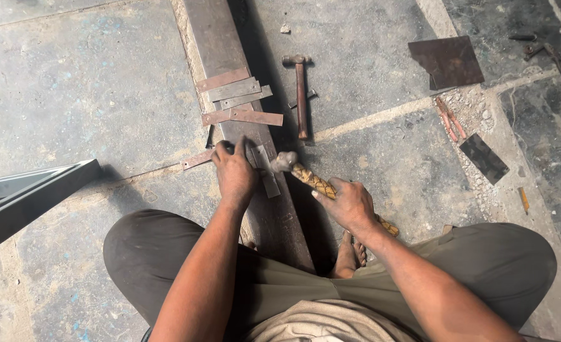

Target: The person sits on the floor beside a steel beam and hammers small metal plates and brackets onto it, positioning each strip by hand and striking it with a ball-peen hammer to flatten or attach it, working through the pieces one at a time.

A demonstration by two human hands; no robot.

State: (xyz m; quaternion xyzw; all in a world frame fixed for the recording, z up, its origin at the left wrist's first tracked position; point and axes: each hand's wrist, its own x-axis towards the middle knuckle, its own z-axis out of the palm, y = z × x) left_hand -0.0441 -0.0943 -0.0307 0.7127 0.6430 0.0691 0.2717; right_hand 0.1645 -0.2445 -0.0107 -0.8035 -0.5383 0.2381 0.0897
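Fingers of the left hand (235, 171) are curled down tight on a short metal strip (264, 170), pinning it flat across the long steel bar (274, 215) that runs away from the person along the concrete floor (90, 95). Fingers of the right hand (351, 204) are wrapped closed around the patterned handle of a hammer (303, 174), gripped about mid-length; its head sits just beside the strip, near the left thumb.

Observations — the strip lies at a slant over the bar's right edge, with one end clear of the holding hand. More flat strips (239, 101) are stacked crosswise further up the bar, and one pokes out to the left of the holding hand. A second hammer (301, 95) lies on the floor right of the bar, well apart from both hands.

Assessment: the strike zone is very close to the holding fingers. For sound work the strip should be bedded fully on the bar face, the left fingertips kept back from the exposed end, and blows kept short and square so the head lands flat rather than on its edge. A grip nearer the handle's end would give more force, though the present mid-grip favours control — appropriate here. Bare foot (350, 256) beside the bar is exposed to any dropped piece.
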